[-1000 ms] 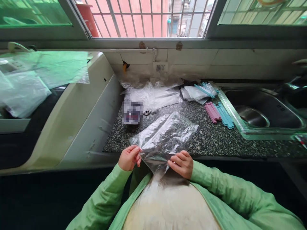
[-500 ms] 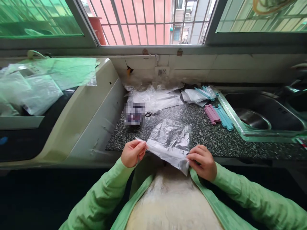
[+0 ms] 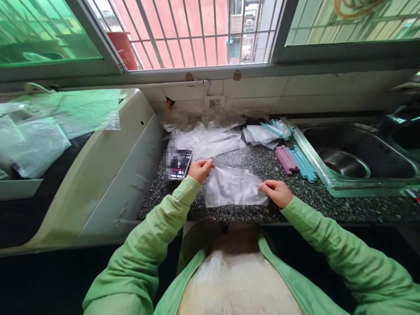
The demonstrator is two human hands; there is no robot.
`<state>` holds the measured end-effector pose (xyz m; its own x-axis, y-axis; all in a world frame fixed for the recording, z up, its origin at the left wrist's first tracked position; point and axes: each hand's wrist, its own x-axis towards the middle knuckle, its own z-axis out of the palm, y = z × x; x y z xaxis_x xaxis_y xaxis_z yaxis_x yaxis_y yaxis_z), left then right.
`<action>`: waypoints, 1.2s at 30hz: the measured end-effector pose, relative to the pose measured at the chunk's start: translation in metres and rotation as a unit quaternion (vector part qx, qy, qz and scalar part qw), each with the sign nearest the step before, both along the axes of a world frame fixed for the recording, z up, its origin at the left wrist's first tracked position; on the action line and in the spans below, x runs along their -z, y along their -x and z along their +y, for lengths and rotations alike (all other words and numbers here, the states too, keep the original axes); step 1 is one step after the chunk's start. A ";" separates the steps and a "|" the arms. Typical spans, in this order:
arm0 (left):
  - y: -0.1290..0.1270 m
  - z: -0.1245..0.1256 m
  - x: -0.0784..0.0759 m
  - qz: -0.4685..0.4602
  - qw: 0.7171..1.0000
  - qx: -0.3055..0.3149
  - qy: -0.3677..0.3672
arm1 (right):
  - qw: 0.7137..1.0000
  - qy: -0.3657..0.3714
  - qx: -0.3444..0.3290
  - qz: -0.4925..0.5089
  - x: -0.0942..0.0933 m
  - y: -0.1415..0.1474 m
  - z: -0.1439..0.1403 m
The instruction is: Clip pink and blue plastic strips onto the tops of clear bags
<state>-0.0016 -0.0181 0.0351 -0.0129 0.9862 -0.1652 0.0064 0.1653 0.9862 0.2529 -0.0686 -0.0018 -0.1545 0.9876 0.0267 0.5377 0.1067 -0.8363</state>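
Near the counter's (image 3: 295,192) front edge, left hand (image 3: 201,169) and right hand (image 3: 277,193) pinched a flat, empty-looking clear plastic bag (image 3: 233,188) by opposite edges.

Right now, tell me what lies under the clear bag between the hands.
The clear bag lies flat on the speckled counter, pinched by the left hand and right hand. Its cloudy film hides anything beneath it.
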 end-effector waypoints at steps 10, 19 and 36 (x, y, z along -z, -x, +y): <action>0.045 -0.077 0.047 0.000 0.984 0.081 0.161 | 1.000 -0.007 0.014 -0.027 0.007 -0.005 0.027; 0.019 -0.070 0.044 -0.008 0.969 0.126 0.212 | 1.000 0.006 -0.007 -0.002 0.003 0.009 0.058; 0.027 -0.097 0.060 0.493 0.811 0.061 -0.310 | 0.967 -0.219 -0.009 -0.126 0.026 -0.018 0.016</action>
<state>-0.0288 -0.1150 -0.0246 0.2667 0.8795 0.3941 0.8211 -0.4215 0.3850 0.2713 -0.0530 -0.0280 -0.2280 0.8868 0.4019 0.7140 0.4329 -0.5503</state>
